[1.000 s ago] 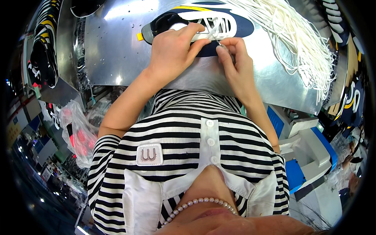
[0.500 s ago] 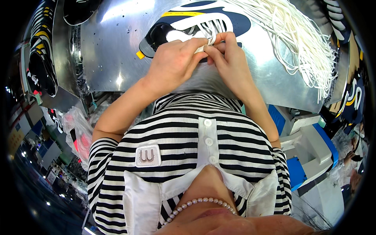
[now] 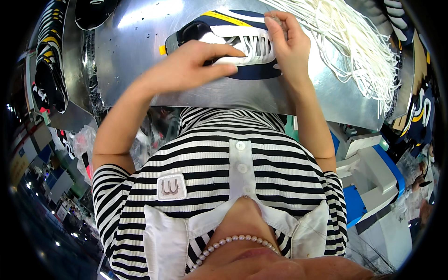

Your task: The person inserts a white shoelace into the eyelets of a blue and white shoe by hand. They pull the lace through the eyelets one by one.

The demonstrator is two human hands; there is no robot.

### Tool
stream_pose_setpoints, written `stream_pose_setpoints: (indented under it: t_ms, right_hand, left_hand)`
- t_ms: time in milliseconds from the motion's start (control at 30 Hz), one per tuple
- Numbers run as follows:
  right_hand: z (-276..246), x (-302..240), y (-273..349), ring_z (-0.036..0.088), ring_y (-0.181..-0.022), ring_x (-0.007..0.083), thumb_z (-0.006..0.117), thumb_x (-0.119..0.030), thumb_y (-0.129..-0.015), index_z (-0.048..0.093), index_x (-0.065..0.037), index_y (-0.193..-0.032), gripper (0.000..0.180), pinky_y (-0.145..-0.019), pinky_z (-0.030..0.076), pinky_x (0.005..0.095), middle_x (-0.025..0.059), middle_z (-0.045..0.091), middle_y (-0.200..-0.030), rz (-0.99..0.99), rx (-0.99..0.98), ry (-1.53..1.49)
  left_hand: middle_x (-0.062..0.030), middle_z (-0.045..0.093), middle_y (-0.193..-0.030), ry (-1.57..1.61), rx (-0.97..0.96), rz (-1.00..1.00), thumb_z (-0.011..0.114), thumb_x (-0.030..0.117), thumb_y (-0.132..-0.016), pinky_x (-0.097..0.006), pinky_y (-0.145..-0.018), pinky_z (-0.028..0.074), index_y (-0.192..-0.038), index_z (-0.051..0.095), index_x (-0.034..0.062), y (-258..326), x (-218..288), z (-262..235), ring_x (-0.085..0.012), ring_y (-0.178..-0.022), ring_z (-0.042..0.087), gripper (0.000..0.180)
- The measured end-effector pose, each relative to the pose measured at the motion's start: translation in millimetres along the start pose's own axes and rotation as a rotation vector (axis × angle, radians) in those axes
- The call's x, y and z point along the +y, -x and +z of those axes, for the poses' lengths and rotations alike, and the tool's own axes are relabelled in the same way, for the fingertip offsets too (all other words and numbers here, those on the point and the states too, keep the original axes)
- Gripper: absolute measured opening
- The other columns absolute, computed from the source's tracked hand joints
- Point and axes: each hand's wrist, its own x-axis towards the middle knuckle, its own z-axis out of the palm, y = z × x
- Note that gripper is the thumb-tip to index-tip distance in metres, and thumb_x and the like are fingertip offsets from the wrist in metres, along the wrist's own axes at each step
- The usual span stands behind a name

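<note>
On the bench [image 3: 133, 63], the shoe [image 3: 235, 31] lies toe rightward, beside the lace bundle [image 3: 347, 53]. Half a second ago both hands meet at its near edge; now we find them apart. The right hand [image 3: 295, 46] is up by the toe, fingers curled; we cannot tell whether they pinch anything. The left hand [image 3: 186, 66] is over the near side, thumb and forefinger parted, grasping nothing visible. We judge the two-handed work on the laces [image 3: 254, 46] broken off at that edge.
</note>
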Motion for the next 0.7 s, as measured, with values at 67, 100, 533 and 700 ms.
stream_pose_setpoints:
  t_ms: [67,100,533,700]
  right_hand:
    - [-5.9,-0.4,-5.9,0.066,-0.066,0.0167,0.066,-0.026,-0.093,0.067,-0.005,-0.104,0.024,-0.061,0.049,0.028,0.008,0.071,-0.08,0.136,-0.072,-0.131]
    - [-3.7,2.6,-6.4,0.067,-0.069,0.0191,0.065,-0.029,-0.093,0.067,-0.005,-0.104,0.027,-0.064,0.05,0.0281,0.0096,0.072,-0.082,0.083,-0.074,-0.138]
    - [-6.0,-6.3,-4.2,0.068,-0.069,0.0208,0.067,-0.035,-0.089,0.068,-0.008,-0.106,0.032,-0.065,0.05,0.0307,0.0083,0.073,-0.081,0.063,-0.117,0.086]
    - [-2.8,-6.0,-3.1,0.065,-0.063,0.016,0.073,-0.037,-0.083,0.073,-0.013,-0.099,0.029,-0.062,0.049,0.0289,0.0048,0.071,-0.073,0.143,-0.147,0.022]
  left_hand:
    - [-0.0037,0.069,-0.102,0.182,0.001,0.113,0.057,0.022,-0.099,-0.022,-0.079,0.048,-0.123,0.067,0.0031,-12.0,-14.4,-10.3,-0.0089,-0.088,0.057,0.031]
    - [-0.0037,0.069,-0.102,0.212,-0.056,-0.057,0.052,0.023,-0.101,-0.02,-0.081,0.046,-0.12,0.069,0.0032,-12.7,-7.2,-17.7,-0.008,-0.089,0.056,0.032]
    - [-0.0163,0.069,-0.087,-0.574,-0.07,0.268,0.063,0.0,-0.084,-0.037,-0.075,0.052,-0.099,0.071,0.0031,-26.7,-11.0,-20.5,-0.0296,-0.079,0.066,0.017]
    - [-0.0174,0.066,-0.091,-0.595,0.136,0.317,0.06,0.001,-0.087,-0.042,-0.077,0.05,-0.099,0.063,0.0018,-8.8,-13.9,-13.5,-0.0374,-0.085,0.062,0.013]
